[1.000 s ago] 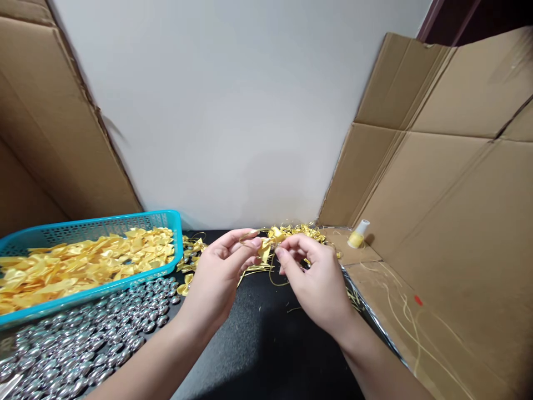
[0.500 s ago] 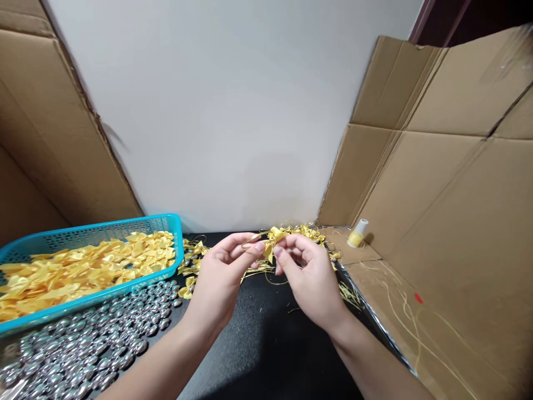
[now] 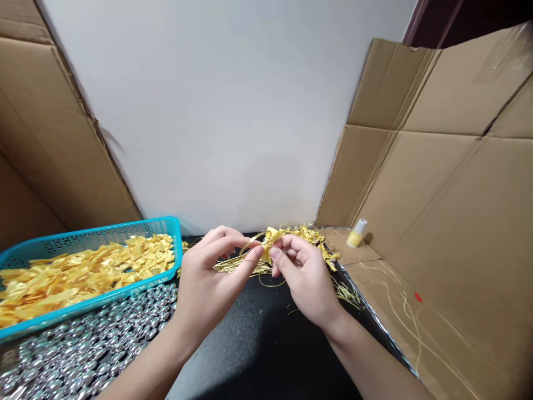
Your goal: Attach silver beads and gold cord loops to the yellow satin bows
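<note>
My left hand (image 3: 208,286) and my right hand (image 3: 306,280) meet over the black table top, fingertips pinched together on a small yellow ribbon bow (image 3: 268,238) with a thin gold cord looped at it. Both hands are closed in a pinch on that bow. Just behind them lies a heap of gold cords and finished yellow bows (image 3: 308,236). Loose gold threads (image 3: 233,265) lie under my left fingers.
A turquoise plastic basket (image 3: 177,233) full of yellow ribbon bows stands at the left. In front of it lies a spread of several silver oval beads (image 3: 83,350). Cardboard sheets stand left and right (image 3: 437,194). A small yellow bottle (image 3: 356,234) sits at the right.
My hands have drawn closer together and shifted slightly left and down; the left fingers now pinch the bow right beside the right fingers. The view has tipped a little.
</note>
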The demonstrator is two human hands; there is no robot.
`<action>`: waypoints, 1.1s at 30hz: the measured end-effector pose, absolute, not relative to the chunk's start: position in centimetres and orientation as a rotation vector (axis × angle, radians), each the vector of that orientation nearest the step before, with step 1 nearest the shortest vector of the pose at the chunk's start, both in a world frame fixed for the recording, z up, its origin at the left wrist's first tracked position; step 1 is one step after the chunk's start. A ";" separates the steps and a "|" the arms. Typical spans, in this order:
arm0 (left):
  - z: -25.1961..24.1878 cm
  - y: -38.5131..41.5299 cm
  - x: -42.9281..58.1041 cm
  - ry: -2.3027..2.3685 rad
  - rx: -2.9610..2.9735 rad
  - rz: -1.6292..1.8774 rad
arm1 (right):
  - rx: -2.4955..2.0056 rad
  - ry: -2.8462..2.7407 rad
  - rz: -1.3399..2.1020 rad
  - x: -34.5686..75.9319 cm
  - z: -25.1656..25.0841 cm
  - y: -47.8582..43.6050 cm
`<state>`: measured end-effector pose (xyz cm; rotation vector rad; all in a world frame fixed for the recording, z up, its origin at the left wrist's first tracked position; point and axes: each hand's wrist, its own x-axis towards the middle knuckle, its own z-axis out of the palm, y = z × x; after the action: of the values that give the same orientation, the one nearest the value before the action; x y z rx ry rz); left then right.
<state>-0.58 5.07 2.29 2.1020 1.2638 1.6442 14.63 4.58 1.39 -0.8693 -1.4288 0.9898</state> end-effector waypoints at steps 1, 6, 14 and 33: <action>2.5 5.0 -0.7 1.278 2.169 1.626 | -0.867 -1.429 0.994 14.6 1.4 4.6; 3.0 4.8 -1.2 1.282 2.328 1.553 | -0.855 -1.441 0.997 14.4 1.2 4.6; 3.0 5.1 -1.3 1.234 2.687 1.572 | -0.873 -1.463 0.979 14.3 1.1 4.6; 2.6 5.0 -1.1 1.274 2.634 1.647 | -0.893 -1.444 0.930 14.1 0.9 4.5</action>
<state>-1.12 5.00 2.60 2.6344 1.2736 1.6474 14.08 4.51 0.91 -0.8929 -1.4441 0.9299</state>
